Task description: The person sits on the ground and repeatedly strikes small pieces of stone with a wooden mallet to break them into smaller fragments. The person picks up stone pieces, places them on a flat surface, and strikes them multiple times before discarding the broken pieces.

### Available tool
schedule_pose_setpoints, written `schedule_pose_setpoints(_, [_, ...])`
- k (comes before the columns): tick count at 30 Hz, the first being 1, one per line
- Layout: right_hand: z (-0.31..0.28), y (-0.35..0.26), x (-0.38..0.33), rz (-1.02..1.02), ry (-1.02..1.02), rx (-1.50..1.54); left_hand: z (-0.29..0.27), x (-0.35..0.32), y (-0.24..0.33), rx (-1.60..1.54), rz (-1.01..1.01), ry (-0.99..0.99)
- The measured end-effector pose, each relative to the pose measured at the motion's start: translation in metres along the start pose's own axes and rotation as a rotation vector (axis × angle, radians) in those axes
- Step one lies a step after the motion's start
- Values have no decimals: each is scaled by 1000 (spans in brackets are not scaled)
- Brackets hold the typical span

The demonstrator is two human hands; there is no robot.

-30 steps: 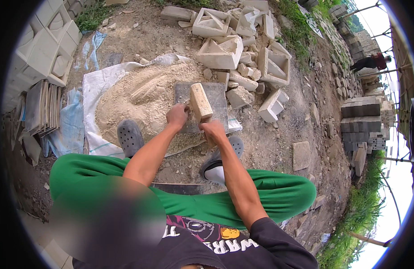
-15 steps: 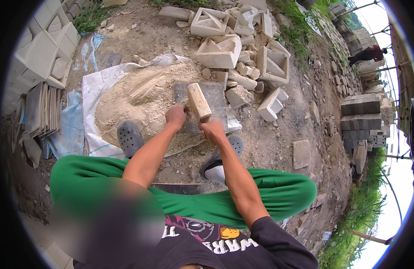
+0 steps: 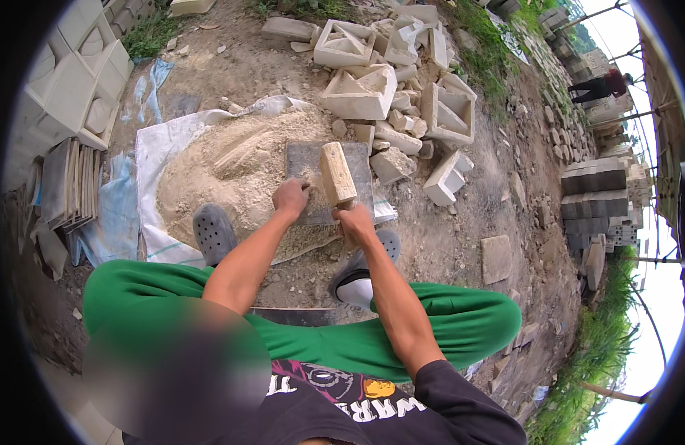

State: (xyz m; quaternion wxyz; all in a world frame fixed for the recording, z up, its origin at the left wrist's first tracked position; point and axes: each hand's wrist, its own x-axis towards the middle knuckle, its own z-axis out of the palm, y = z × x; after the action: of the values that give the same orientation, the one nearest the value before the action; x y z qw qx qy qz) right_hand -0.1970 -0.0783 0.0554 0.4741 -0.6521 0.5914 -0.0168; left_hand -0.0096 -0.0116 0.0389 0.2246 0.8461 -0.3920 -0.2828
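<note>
Head view: right hand (image 3: pixel 355 221) grips wooden mallet (image 3: pixel 336 174); sand (image 3: pixel 224 174) fills white sheet (image 3: pixel 153 148).

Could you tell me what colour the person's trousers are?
Bright green trousers, clearest in the head view.

Left of our left hand (image 3: pixel 290 197) the sand heap (image 3: pixel 216 174) lies low and open; beyond our right hand (image 3: pixel 355 221), broken concrete blocks (image 3: pixel 402 141) crowd the way.
</note>
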Motion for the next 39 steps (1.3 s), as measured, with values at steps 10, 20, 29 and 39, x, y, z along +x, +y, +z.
schedule_pose_setpoints(10, [-37, -5, 7, 165, 52, 63, 21, 24, -32, 337, 324, 115])
schedule_pose_setpoints(20, [-1, -11, -6, 94, -32, -97, 25, 11, -33, 202, 439, 14])
schedule_pose_setpoints(29, [10, -7, -1, -254, 152, -98, 9, -4, -32, 192, 569, 227])
schedule_pose_setpoints(39, [-3, -40, -22, -59, -1, -6, 19, -12, -34, 32, 444, 309])
